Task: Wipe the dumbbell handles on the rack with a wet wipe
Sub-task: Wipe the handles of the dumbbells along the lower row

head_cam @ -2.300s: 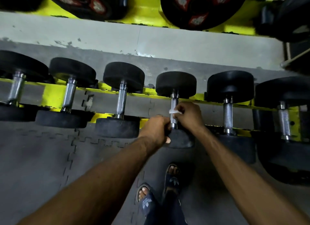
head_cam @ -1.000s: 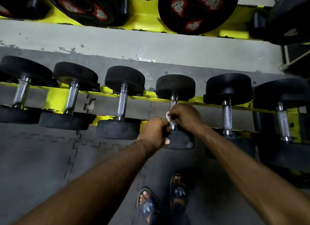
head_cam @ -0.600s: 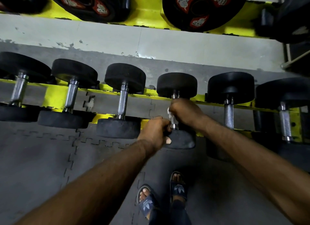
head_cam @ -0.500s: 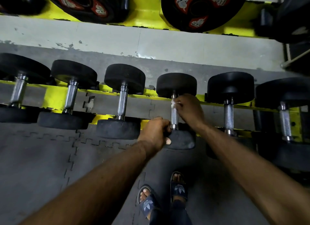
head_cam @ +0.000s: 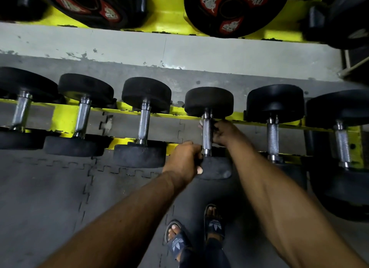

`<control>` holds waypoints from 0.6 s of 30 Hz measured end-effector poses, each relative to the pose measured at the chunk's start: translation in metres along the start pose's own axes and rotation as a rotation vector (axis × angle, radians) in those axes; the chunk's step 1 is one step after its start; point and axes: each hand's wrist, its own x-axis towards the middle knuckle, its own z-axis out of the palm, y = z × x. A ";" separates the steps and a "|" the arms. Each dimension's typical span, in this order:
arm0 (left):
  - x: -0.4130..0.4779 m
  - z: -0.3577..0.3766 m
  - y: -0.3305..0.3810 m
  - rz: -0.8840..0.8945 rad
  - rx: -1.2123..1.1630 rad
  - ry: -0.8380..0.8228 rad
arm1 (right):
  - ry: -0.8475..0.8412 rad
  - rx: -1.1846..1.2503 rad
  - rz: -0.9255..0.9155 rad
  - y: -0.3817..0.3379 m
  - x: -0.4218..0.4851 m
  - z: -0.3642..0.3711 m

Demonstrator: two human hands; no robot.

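Observation:
Several black dumbbells with knurled chrome handles lie in a row on a yellow rack (head_cam: 63,118). My left hand (head_cam: 184,158) grips the near head of the fourth dumbbell (head_cam: 216,168). Its chrome handle (head_cam: 206,135) shows bare between my hands. My right hand (head_cam: 223,133) reaches under that handle from the right, fingers curled round it. A small white bit of the wet wipe (head_cam: 200,124) peeks out on the handle's left side, near the far head; the rest of the wipe is hidden.
Neighbouring dumbbells lie close by: one to the left (head_cam: 143,126) and one to the right (head_cam: 272,136). Above, weight plates (head_cam: 235,10) with red labels hang on a yellow upper rail. Grey interlocking floor mats (head_cam: 50,197) lie below, with my sandalled feet (head_cam: 213,223) on them.
My right hand slid from over the handle's top round to its right side and underneath, baring the chrome. The wipe went from plain view to a small white tip. My left hand stayed.

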 end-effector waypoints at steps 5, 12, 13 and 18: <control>-0.001 0.001 0.001 -0.004 -0.013 0.012 | 0.144 -0.055 -0.215 0.004 -0.007 0.000; 0.000 0.002 0.002 -0.006 -0.012 0.010 | 0.399 -0.644 -0.988 0.016 -0.020 0.025; 0.000 0.002 0.002 -0.006 -0.002 0.005 | 0.383 -0.926 -1.089 0.017 -0.019 0.026; -0.001 0.002 0.002 -0.018 -0.017 0.013 | 0.292 -1.727 -1.233 0.014 -0.018 0.033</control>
